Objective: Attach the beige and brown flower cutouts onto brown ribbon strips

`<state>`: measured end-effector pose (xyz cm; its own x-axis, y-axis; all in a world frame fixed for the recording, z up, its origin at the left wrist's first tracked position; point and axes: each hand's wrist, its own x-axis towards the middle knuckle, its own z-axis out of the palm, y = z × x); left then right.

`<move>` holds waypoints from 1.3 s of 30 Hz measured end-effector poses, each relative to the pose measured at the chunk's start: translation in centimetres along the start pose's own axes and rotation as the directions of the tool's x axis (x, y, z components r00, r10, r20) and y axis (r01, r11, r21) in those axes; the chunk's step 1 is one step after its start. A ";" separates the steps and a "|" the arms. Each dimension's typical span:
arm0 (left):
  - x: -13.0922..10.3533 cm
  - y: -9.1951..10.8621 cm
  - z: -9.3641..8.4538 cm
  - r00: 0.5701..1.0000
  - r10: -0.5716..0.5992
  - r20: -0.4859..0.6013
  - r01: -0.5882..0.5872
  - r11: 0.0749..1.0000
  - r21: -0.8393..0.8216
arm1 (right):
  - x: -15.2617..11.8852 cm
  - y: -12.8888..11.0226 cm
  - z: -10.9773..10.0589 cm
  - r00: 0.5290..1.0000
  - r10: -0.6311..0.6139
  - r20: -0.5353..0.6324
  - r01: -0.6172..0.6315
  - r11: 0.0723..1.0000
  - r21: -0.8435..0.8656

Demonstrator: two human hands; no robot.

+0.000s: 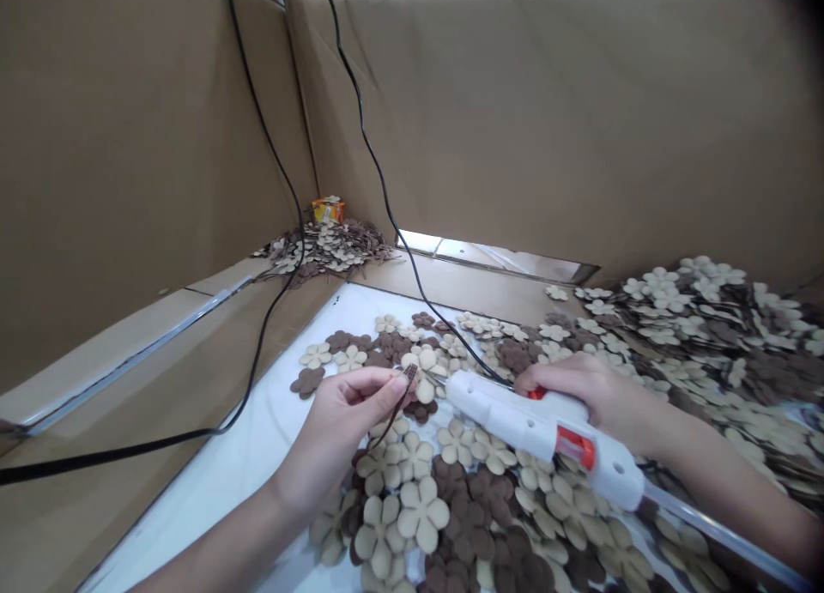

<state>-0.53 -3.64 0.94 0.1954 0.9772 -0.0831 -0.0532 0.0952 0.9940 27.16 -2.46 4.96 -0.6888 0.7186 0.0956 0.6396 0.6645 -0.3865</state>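
Observation:
My left hand [360,413] pinches a thin brown strip [397,411] between thumb and forefinger, with a cream flower [425,372] right at its fingertips. My right hand [589,387] is wrapped round a white glue gun [508,413] with red parts and a clear glue stick [721,533] at its rear. The gun's nozzle points left and is close to the cream flower; whether they touch I cannot tell. Cream and brown felt flowers [423,514] lie below and around both hands on a white board [257,473].
A large heap of flowers [701,318] lies at the right. Another pile with thin strips [335,248] sits in the far corner beside an orange-yellow box [328,209]. Black cables [379,168] hang in front. Cardboard walls [547,104] enclose the area.

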 end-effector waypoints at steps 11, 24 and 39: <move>0.0 -0.1 0.0 1.000 -0.010 -0.020 0.009 1.000 -0.030 | 0.0 0.1 0.0 1.000 -0.010 0.009 0.010 1.000 0.022; 0.0 -0.1 0.1 1.000 0.008 0.007 -0.008 1.000 -0.013 | -0.2 0.2 -0.2 0.999 -0.025 0.020 0.026 1.000 -0.007; -0.2 0.1 0.1 1.000 -0.011 0.021 0.012 0.999 -0.048 | -0.2 -0.2 -0.4 0.999 -0.037 0.026 0.037 0.999 -0.030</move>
<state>-0.48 -3.83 1.08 0.2161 0.9720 -0.0926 -0.0980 0.1159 0.9884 27.31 -2.59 5.37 -0.7205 0.6881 0.0858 0.6231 0.6967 -0.3554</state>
